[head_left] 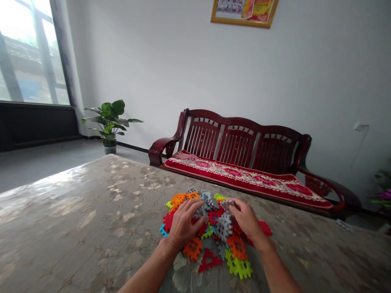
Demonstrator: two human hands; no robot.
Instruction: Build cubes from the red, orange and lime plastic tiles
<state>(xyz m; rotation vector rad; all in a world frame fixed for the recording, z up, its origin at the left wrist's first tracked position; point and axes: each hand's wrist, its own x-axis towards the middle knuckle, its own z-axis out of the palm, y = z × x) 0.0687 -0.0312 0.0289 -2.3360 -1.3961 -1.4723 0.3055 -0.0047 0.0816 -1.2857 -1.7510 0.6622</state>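
A heap of flat plastic interlocking tiles with notched edges lies on the patterned tablecloth (pixel 100 228). Among them are an orange tile (pixel 193 249), a red triangular tile (pixel 209 260), a lime green tile (pixel 238 264) and a grey tile (pixel 224 228). My left hand (pixel 187 219) reaches over the heap's left side, fingers curled at grey pieces; its fingertips are partly lost among them. My right hand (pixel 244 215) is at the heap's right side, thumb and fingers pinching a grey notched tile (pixel 227 204).
Beyond the table stands a dark red wooden bench (pixel 238 138) with a red floral seat cover (pixel 232 173). A potted plant (pixel 110 122) is on the floor by the window (pixel 33 53) at left. A small grey object (pixel 345 225) lies near the table's right far edge.
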